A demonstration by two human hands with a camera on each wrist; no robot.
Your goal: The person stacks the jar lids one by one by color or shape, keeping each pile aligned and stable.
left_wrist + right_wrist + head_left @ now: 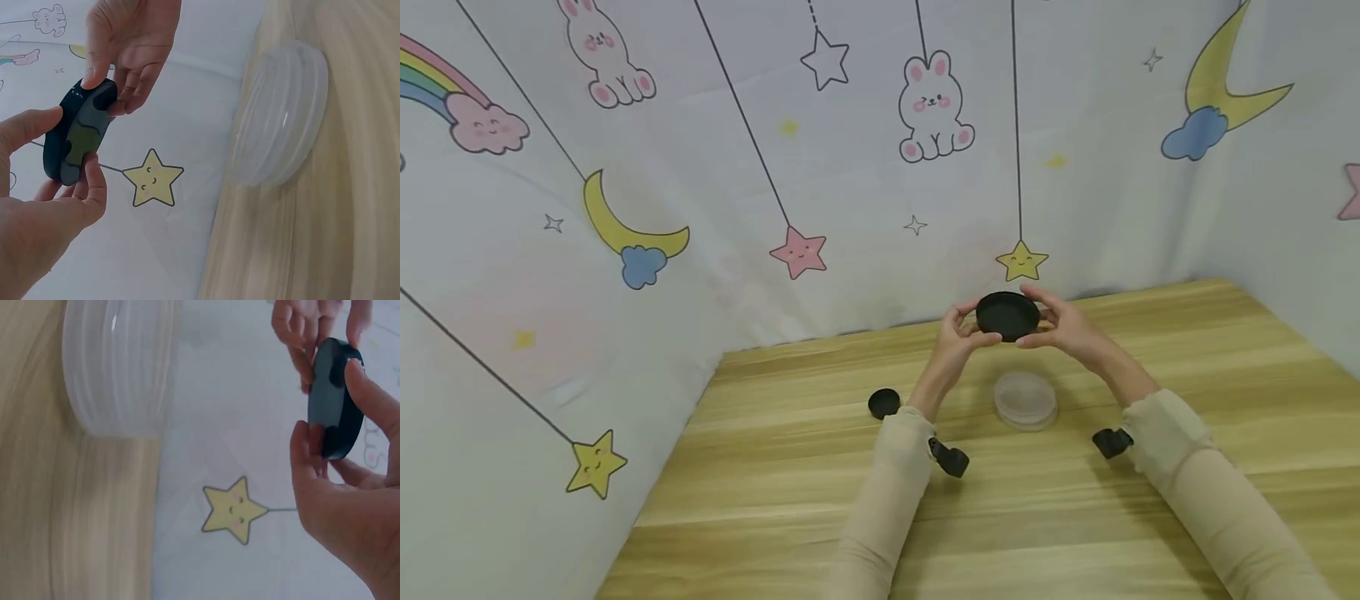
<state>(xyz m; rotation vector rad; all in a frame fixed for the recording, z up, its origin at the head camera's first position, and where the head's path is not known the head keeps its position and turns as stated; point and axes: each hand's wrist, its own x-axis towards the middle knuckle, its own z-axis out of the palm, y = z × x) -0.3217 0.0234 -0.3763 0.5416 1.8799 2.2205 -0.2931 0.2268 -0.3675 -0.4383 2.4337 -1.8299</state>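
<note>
A round, shallow black lid or dish (1007,317) is held up above the table, its hollow side facing the head camera. My left hand (953,343) grips its left rim between thumb and fingers. The opposite rim is pinched by my right hand (1070,330). In both wrist views the outer face of the black lid (81,131) looks glossy, with dark and greenish reflections. Below the hands, a round translucent plastic container (1025,402) with ridged sides stands on the table. By my left forearm lies a smaller round black lid or dish (883,403).
The wood-grain table (760,467) ends at a white cloth backdrop (850,183) printed with rabbits, stars and moons, close behind the hands. Each wrist wears a small black camera, one at the left sleeve (951,458) and one at the right sleeve (1111,442).
</note>
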